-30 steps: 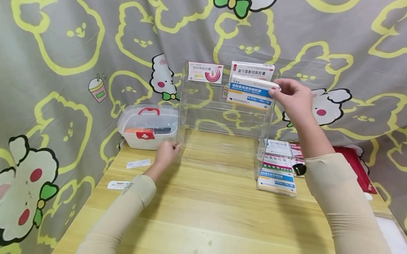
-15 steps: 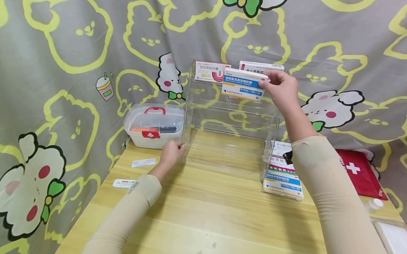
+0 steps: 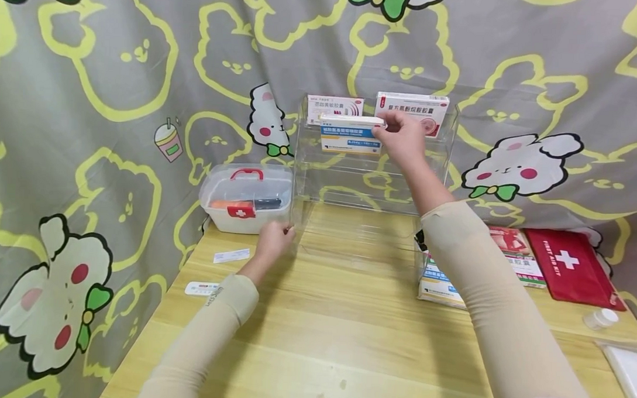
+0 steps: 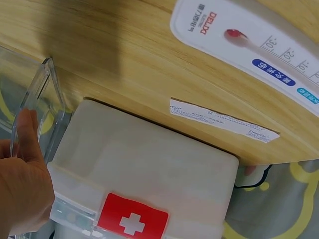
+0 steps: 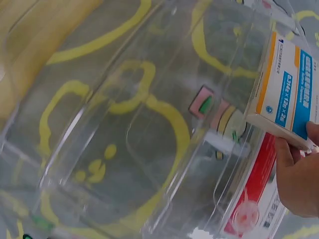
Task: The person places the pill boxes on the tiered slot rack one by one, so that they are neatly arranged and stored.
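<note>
Box [image 3: 350, 136] shifted left, now against rack [image 3: 369, 160] top tier; right hand [image 3: 405, 137] fingers pinch its end. Left hand [image 3: 272, 241] fingers, loosely open, steady rack corner. One-end pinch could let box tip, knocking neighbours just behind fingers.

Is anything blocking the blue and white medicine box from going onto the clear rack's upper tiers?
Nothing visible blocks it. The right hand holds the blue and white box at the clear rack, in front of the pink-marked box and beside the red-marked box.
</note>
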`<state>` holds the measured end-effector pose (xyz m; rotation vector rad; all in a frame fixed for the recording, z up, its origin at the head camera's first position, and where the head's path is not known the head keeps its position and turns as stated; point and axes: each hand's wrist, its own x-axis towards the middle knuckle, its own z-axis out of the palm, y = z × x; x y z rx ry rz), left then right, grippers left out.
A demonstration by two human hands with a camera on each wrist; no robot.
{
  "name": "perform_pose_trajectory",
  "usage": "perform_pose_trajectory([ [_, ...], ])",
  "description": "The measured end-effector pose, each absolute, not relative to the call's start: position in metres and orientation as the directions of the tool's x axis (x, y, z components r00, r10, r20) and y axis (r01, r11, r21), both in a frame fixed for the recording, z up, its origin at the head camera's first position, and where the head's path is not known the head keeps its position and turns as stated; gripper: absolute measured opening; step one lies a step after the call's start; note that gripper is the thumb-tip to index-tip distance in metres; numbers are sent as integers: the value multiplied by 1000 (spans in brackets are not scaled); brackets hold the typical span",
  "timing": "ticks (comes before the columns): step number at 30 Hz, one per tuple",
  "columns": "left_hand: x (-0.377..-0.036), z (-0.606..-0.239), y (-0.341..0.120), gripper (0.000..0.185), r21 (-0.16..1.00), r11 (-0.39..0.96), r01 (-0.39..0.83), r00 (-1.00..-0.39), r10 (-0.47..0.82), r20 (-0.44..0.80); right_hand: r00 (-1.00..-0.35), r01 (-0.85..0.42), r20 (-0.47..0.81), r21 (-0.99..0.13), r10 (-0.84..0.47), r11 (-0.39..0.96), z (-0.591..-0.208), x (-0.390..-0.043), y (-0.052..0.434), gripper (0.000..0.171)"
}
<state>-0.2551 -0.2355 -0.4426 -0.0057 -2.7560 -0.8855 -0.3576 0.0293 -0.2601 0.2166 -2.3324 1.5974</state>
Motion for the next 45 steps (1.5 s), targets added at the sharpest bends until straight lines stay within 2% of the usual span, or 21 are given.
perform_pose_trajectory([
  [8,-254,-438,-233,24,566,820,84,-971,-60,232,-933,-302,356,-856,54,420,-270,-361,16,30],
  [15,-253,-439,-233,22,557,824,101,-963,-59,261,-926,-331,376,-824,8,460,-281,-364,4,29],
  [20,-254,-441,-234,22,554,827,94,-965,-60,254,-921,-323,387,-819,41,474,-285,-364,2,27],
  [25,-254,-441,-234,22,558,827,73,-969,-74,236,-912,-312,408,-757,43,574,-281,-367,5,21],
  [34,-254,-442,-231,22,548,834,65,-968,-81,238,-958,-197,285,-746,37,637,-264,-369,1,25],
  [38,-253,-441,-231,23,555,829,65,-967,-85,240,-951,-235,308,-689,-17,685,-260,-368,2,24],
  [41,-253,-441,-231,24,557,828,59,-968,-90,236,-934,-297,345,-617,-88,729,-260,-364,4,32],
  [45,-253,-441,-234,24,553,832,53,-970,-89,226,-929,-317,346,-570,-129,758,-256,-355,8,56],
])
